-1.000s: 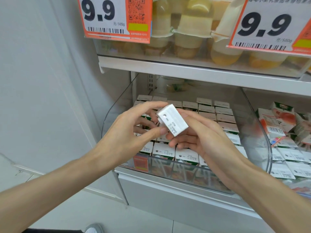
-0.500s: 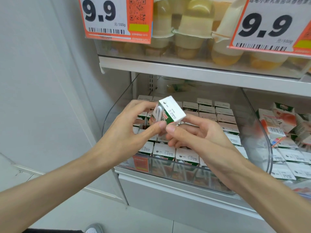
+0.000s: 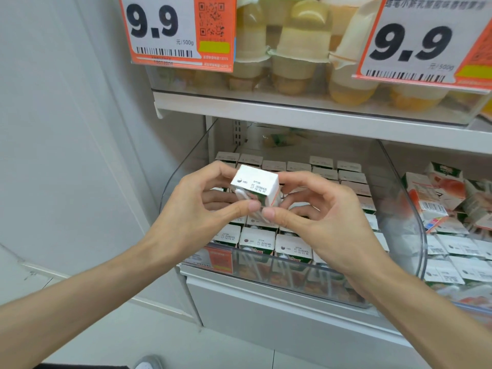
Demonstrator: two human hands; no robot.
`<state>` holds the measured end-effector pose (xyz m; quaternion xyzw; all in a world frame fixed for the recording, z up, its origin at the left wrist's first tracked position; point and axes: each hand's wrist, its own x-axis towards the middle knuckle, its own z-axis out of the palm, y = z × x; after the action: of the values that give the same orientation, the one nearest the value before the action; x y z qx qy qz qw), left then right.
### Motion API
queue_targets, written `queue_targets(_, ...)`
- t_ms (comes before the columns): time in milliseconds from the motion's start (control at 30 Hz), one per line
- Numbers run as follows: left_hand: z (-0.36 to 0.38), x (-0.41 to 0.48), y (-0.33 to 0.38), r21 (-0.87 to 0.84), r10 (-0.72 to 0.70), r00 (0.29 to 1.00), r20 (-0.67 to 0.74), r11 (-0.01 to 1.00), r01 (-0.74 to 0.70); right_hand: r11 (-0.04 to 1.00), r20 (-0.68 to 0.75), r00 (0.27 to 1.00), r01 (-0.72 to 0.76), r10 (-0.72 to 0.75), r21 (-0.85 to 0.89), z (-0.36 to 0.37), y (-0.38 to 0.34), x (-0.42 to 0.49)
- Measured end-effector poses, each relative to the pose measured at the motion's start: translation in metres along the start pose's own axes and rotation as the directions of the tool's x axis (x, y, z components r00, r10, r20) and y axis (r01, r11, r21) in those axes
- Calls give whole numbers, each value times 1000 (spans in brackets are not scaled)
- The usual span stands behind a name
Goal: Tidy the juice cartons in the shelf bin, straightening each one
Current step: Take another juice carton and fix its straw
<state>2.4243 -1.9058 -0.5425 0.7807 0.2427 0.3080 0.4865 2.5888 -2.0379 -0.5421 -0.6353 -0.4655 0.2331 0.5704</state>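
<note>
Single view: a wide-angle camera worn on my head looks forward and down into the clear shelf bin, near enough that my forearms span the lower frame. The juice carton, pinched between my left hand and right hand, sits near centre. The upper shelf crosses the top; the floor fills the bottom left.

Shop aisle, orange price tags reading 9.9, stocked shelf bin of cartons
</note>
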Motion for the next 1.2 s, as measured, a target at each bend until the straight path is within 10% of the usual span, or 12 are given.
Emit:
queue_targets(567, 9, -7, 0, -11, -6, 999, 44, 1000, 7, 930, 111, 964, -264, 243, 255, -2, 0, 6)
queue_targets(833, 6, -6, 3, -126, -124, 992, 33, 984, 127, 964, 161, 962, -242, 222, 114, -1, -2, 3)
queue_targets(1200, 7, -6, 3, -134, -15, 985, 172, 990, 38, 834, 114, 938, -343, 327, 433, -1, 0, 6)
